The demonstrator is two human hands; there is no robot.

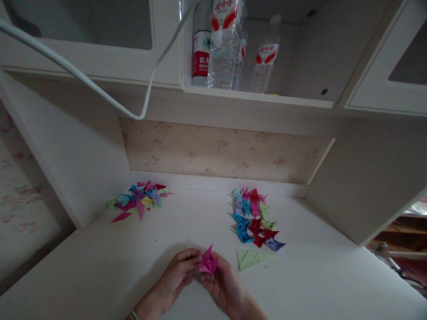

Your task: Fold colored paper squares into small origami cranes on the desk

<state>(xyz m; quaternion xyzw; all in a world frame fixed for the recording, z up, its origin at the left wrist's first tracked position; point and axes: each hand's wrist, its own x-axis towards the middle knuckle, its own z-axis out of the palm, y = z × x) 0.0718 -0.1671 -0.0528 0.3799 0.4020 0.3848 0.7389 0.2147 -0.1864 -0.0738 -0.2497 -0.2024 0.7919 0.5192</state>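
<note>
A small pink origami figure (208,263), folded to sharp points, is held just above the white desk between my two hands. My left hand (178,271) pinches its left edge with the fingertips. On the other side my right hand (225,282) has thumb and fingers closed around its lower right part. To the right of my hands lies a folded light green paper triangle (253,259). Behind it, folded paper figures (256,231) in blue, red, green, pink and purple sit close together in rows.
A loose heap of coloured folded papers (142,200) lies at the back left of the desk (187,222). Overhead, a cabinet shelf (267,98) holds several plastic bottles (222,58). A white bent rod (100,93) crosses the upper left. Side panels (350,186) bound the desk.
</note>
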